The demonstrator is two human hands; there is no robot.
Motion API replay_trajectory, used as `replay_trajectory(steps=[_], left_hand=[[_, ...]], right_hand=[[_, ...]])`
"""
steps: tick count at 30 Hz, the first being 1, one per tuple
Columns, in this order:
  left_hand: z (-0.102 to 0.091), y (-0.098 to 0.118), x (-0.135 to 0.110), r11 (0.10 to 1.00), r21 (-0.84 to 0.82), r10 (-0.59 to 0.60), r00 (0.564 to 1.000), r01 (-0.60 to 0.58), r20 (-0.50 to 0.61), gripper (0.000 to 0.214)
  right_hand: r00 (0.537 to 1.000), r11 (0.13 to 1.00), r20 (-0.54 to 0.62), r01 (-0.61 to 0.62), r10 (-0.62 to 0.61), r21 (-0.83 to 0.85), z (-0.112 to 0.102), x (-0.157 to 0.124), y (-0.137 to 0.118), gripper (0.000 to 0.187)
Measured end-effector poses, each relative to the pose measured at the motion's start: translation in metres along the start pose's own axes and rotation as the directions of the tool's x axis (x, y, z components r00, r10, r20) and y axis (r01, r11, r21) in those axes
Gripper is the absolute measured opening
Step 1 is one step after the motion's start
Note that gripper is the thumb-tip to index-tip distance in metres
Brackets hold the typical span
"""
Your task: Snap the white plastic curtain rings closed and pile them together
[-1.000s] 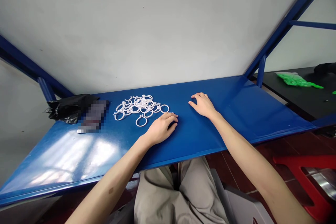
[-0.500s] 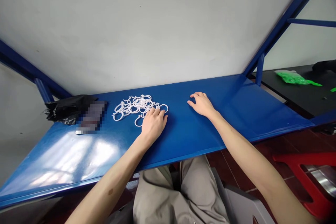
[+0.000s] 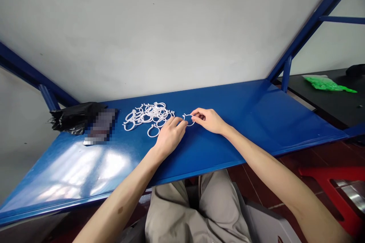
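A heap of several white plastic rings (image 3: 148,114) lies on the blue table (image 3: 256,121). One white ring (image 3: 188,120) sits apart, just right of the heap. My left hand (image 3: 169,136) pinches this ring's left side with its fingertips. My right hand (image 3: 208,120) pinches the ring's right side, fingers curled. Both hands meet over the table's middle.
A crumpled black plastic bag (image 3: 74,116) and a blurred dark flat object (image 3: 100,129) lie at the table's left. A black table (image 3: 327,98) with a green bag (image 3: 326,83) stands at the right. Blue frame bars rise on both sides. A red stool (image 3: 336,193) is below right.
My left hand slid into the heap and drew one ring out to the right. My right hand moved left from flat on the table and closed on that ring.
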State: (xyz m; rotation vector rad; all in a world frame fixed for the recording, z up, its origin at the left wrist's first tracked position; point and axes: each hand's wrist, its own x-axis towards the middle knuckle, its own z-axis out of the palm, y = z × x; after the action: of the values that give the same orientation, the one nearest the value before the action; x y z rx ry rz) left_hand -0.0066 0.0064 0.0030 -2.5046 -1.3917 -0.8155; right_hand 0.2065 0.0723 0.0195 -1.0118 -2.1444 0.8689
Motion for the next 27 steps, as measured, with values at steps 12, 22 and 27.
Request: replay_trajectory(steps=[12,22,27], left_hand=[[-0.003,0.002,0.003,0.785,-0.493,-0.427,0.904,0.375,0.007,0.012],[-0.007,0.003,0.006,0.579,-0.641,-0.538,0.827,0.504,0.163,0.025],[-0.007,0.004,0.007,0.547,-0.664,-0.542,0.82,0.509,0.183,0.027]], right_hand=[[1.0,0.987,0.008,0.005,-0.007,0.161,0.006,-0.003,-0.01,0.017],[0.999,0.963,0.05,-0.028,0.016,0.267,0.005,-0.004,-0.013,0.023],[0.997,0.957,0.071,-0.038,0.018,0.287,0.006,-0.004,-0.014,0.027]])
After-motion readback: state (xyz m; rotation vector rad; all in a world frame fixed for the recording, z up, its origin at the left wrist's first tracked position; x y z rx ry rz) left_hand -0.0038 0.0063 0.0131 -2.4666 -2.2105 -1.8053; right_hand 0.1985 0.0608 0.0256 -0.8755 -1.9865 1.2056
